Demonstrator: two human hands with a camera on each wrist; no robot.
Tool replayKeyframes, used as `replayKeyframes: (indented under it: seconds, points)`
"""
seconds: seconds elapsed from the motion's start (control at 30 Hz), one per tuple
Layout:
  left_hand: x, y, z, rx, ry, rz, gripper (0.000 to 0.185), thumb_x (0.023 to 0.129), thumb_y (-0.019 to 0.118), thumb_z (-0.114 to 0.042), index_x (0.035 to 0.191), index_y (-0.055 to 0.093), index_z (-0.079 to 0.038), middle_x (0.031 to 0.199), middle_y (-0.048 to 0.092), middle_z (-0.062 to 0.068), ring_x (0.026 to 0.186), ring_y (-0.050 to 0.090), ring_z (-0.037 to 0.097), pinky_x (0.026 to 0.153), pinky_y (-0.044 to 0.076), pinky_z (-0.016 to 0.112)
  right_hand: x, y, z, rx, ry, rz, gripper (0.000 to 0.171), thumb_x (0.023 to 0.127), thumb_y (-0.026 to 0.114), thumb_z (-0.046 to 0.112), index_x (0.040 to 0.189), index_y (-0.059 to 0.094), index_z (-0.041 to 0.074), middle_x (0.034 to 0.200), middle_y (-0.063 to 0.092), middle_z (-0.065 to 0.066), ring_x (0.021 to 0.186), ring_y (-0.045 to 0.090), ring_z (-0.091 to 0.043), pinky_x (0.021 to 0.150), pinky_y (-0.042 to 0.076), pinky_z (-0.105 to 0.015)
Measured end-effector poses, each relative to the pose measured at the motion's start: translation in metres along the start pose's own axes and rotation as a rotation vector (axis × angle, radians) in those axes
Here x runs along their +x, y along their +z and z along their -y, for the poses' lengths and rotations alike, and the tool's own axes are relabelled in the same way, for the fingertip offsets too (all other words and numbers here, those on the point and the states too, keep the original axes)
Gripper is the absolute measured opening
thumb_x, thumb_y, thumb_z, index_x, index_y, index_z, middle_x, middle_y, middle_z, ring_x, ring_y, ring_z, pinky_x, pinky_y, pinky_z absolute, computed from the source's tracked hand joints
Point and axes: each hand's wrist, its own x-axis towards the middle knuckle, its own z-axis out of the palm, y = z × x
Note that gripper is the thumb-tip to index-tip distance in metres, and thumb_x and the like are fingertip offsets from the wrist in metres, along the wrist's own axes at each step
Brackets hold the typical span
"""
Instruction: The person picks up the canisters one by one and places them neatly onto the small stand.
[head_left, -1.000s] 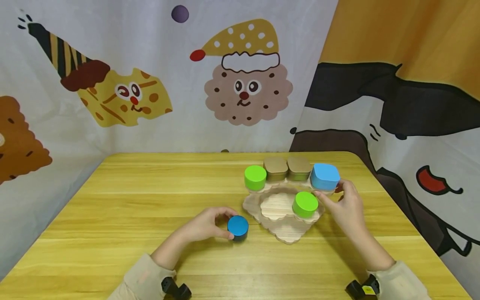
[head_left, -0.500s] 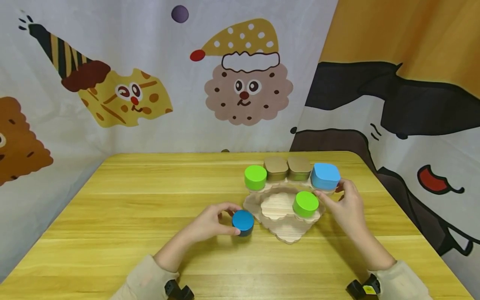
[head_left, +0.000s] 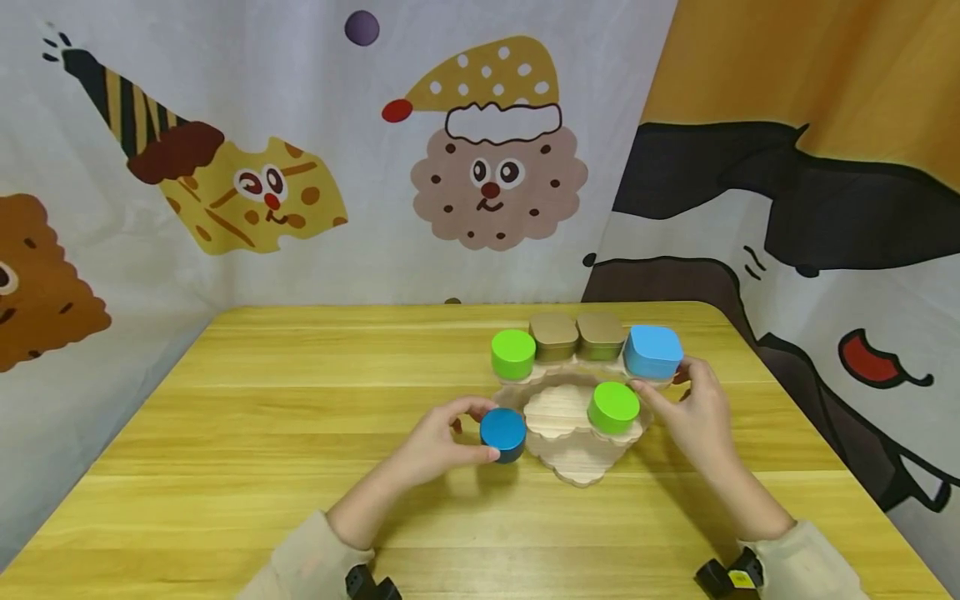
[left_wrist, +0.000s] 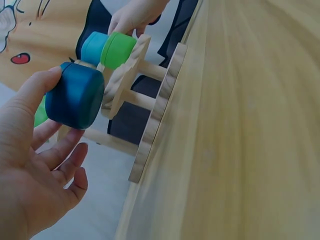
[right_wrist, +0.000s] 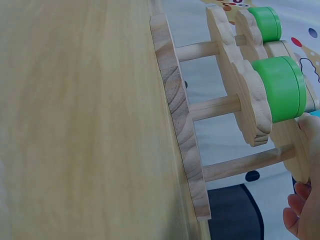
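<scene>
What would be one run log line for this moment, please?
left hand: holds blue tin beside wooden stand | right hand: fingers at stand's right edge

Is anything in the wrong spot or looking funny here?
One thing: the dark blue round tin is not on the tiered wooden stand like the other tins. The left hand holds it in the air beside the stand's middle shelf.

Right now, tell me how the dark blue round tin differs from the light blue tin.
The dark blue tin is round and held in the left hand, beside the wooden stand. The light blue tin is square with rounded corners, sits on the stand's top tier, and is touched by the right hand. Both are blue.
</scene>
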Motion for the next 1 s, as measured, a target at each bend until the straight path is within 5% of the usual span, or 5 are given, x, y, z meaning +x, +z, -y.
replayKeyframes:
  seconds: [0.63,1.0]
  points:
    - [0.019,0.036,-0.019,-0.065,-0.020,-0.150,0.054,0.073,0.082,-0.005,0.123,0.061,-0.005,0.111,0.062,0.004,0.101,0.052,0.023,0.086,0.038,0.054,0.001,-0.001,0.001,0.001,0.006,0.007,0.054,0.077,0.082,0.024,0.112,0.054,-0.007,0.093,0.051,-0.015,0.080,0.044,-0.022,0.057,0.033,-0.023]
    - [0.027,0.057,-0.024,-0.151,0.014,-0.197,0.051,0.074,0.084,-0.017,0.120,0.063,-0.017,0.109,0.061,-0.006,0.102,0.051,0.019,0.084,0.041,0.050,0.001,-0.001,0.000,0.002,0.012,0.011,0.054,0.077,0.082,0.024,0.111,0.054,-0.007,0.094,0.052,-0.015,0.081,0.046,-0.026,0.057,0.033,-0.024]
